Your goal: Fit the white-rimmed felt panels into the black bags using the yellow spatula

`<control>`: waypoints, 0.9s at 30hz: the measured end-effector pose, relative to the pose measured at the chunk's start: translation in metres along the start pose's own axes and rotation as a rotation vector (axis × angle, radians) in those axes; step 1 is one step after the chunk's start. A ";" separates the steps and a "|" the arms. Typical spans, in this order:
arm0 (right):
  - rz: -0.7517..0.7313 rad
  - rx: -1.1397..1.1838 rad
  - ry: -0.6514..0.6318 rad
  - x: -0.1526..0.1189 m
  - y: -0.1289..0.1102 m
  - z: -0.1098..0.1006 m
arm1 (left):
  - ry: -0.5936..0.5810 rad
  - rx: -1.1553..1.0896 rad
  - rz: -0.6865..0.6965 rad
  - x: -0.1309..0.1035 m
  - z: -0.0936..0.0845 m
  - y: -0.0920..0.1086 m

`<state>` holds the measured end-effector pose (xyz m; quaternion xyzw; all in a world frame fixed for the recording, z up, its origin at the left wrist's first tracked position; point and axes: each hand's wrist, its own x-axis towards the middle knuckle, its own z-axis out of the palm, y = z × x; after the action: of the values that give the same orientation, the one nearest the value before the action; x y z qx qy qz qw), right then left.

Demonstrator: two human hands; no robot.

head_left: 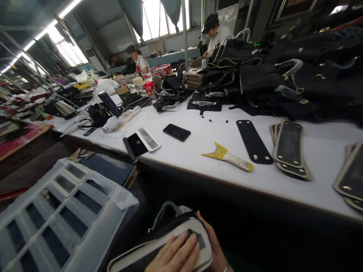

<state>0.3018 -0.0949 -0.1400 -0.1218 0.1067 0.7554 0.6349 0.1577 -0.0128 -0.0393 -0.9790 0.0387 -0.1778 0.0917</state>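
Observation:
A black handbag (pixel 163 235) with a pale-edged panel facing up lies at the bottom of the head view, tilted, its plastic-wrapped handle (pixel 167 207) at the far side. Across the panel my left hand (pixel 177 254) rests with fingers stretched out together, pressing on a dark rectangular area. My right hand (pixel 214 243) is closed round the right end of the bag; its other fingers are hidden behind it. The lower part of the bag runs out of the picture.
A translucent plastic tray with rectangular openings (pixel 106 215) stands at left. On the white table (pixel 181 160) lie a phone (pixel 177 132), a yellow scraper-like tool (pixel 227 156), a black strip (pixel 253 141) and stacked pale-edged panels (pixel 289 143). Black bags (pixel 261 79) pile up behind. Two people sit further back.

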 end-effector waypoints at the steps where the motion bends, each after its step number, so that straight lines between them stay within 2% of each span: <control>1: 0.009 0.006 -0.001 -0.001 -0.001 0.002 | -0.023 -0.010 0.016 0.001 -0.002 -0.002; 4: 0.014 -0.001 0.000 -0.004 -0.006 0.013 | -0.069 -0.044 0.032 0.004 -0.006 -0.005; 11: -0.059 -0.103 0.031 -0.014 -0.015 0.039 | -0.046 -0.090 -0.065 0.012 -0.017 -0.001; 17: -0.047 -0.160 0.072 -0.012 -0.017 0.042 | -0.059 -0.149 -0.097 0.021 -0.024 -0.003; 21: -0.067 -0.165 0.116 -0.012 -0.017 0.042 | -0.016 -0.151 -0.111 0.024 -0.025 -0.004; 27: -0.077 -0.199 0.225 -0.016 -0.013 0.030 | -0.021 -0.216 -0.153 0.033 -0.031 -0.006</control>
<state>0.3162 -0.0983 -0.1064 -0.2719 0.0971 0.7190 0.6322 0.1783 -0.0161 0.0014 -0.9851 -0.0182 -0.1686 -0.0277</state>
